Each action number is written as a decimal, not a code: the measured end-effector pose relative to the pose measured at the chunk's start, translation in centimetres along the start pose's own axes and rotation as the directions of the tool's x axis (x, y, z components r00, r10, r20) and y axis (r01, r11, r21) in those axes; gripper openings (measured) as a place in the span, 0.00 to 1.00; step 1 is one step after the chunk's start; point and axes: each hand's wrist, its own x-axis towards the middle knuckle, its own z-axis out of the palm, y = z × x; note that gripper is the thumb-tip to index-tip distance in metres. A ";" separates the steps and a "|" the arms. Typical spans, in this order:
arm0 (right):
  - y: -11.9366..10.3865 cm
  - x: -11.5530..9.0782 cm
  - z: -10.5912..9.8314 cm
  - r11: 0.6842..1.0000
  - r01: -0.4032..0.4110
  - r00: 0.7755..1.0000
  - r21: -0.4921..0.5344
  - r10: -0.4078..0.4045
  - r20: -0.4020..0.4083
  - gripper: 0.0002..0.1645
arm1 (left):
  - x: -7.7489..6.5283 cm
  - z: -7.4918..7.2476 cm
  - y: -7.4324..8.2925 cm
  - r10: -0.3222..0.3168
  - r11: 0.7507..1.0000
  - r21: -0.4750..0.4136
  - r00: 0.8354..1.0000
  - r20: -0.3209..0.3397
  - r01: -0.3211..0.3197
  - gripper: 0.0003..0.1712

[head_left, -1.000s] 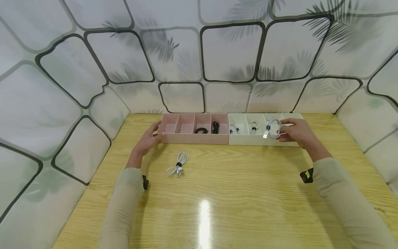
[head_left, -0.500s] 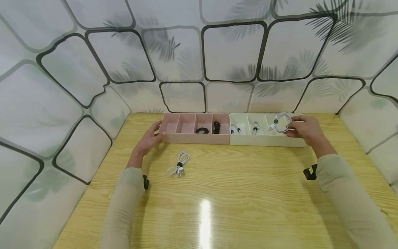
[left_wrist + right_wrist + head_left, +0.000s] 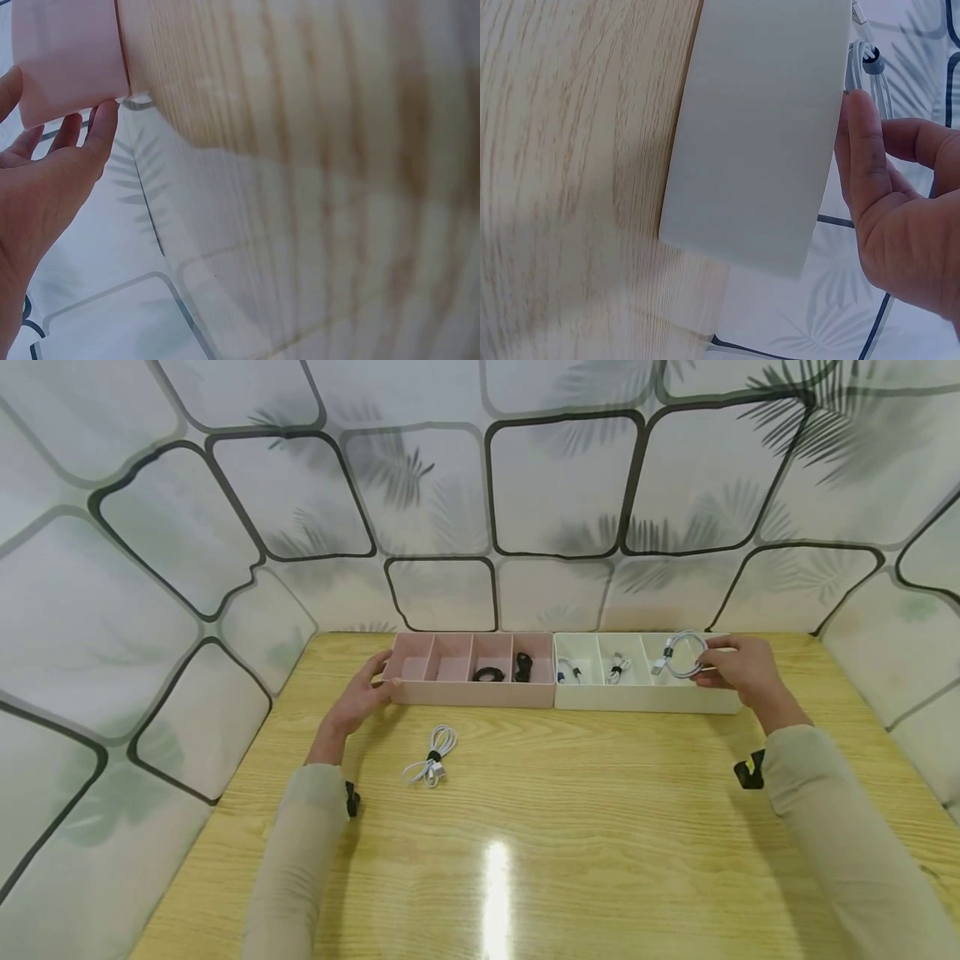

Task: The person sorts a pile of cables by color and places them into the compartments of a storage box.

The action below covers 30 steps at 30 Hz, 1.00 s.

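Observation:
My right hand (image 3: 742,670) pinches a coiled white USB cable (image 3: 667,654) over the right part of the white divided box (image 3: 637,698). The cable has a dark tie, and its metal plug points left. In the right wrist view, the fingers stand beside the box's wall and partly hide the cable (image 3: 871,64). At the left end of the pink divided box (image 3: 472,695), my left hand (image 3: 352,703) rests against the corner, thumb at the front rim. The left wrist view has its fairly straight fingers (image 3: 101,135) at the box's end wall.
Dark cables (image 3: 522,667) lie in the pink box's two right compartments. Short light cables (image 3: 617,669) lie in the white box's two left ones. Another tied white cable (image 3: 432,758) is on the wooden table (image 3: 570,827). A patterned wall covering (image 3: 555,485) rises behind the boxes.
My right hand has shifted a little to the right with the coiled cable, over the right part of the white box. The left hand stays at the pink box.

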 end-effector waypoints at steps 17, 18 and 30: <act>0.0 0.1 -0.3 0.999 0.030 1.000 -0.040 -0.031 -0.004 0.33 | 0.2 0.1 -0.3 -0.004 1.000 0.006 1.000 -0.013 0.005 0.38; 0.0 0.2 -0.3 0.998 0.034 0.999 -0.043 -0.034 -0.004 0.32 | 0.2 0.1 -0.2 -0.005 1.000 0.008 1.000 -0.012 0.005 0.38; 0.1 0.6 0.1 0.990 0.081 0.997 -0.119 -0.081 0.006 0.28 | 0.0 0.1 -0.4 0.015 1.000 0.013 1.000 0.003 -0.015 0.39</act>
